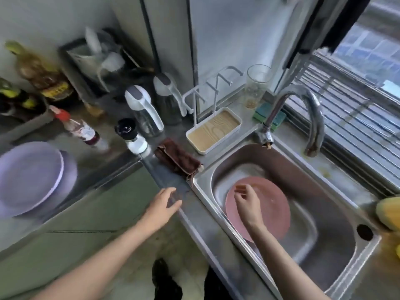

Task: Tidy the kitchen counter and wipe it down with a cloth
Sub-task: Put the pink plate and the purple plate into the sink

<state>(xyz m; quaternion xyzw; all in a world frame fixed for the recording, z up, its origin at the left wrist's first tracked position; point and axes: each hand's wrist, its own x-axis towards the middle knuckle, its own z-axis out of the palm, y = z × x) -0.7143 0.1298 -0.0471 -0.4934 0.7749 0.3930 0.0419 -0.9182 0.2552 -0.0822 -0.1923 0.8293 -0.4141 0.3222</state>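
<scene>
The tidying looks barely begun: the brown cloth point(178, 160) lies untouched on the surface point(129, 118) left of the sink point(337, 252) (bottles crowd the far side), while both hands point(164, 202) hover loosely spread, the right hand point(246, 199) over a pink plate point(275, 211)

Two bare forearms in view, no sleeves reaching wrist or forearm on either side. Left hand point(163, 203) bare: no glove, ring, watch or band visible. Right hand point(246, 199) likewise bare, wrist unadorned. Nails short as far as blur allows; finer detail unclear. Low in frame between arms, dark shape, possibly footwear or clothing, too blurred to tell. Rest of body out of frame.
</scene>
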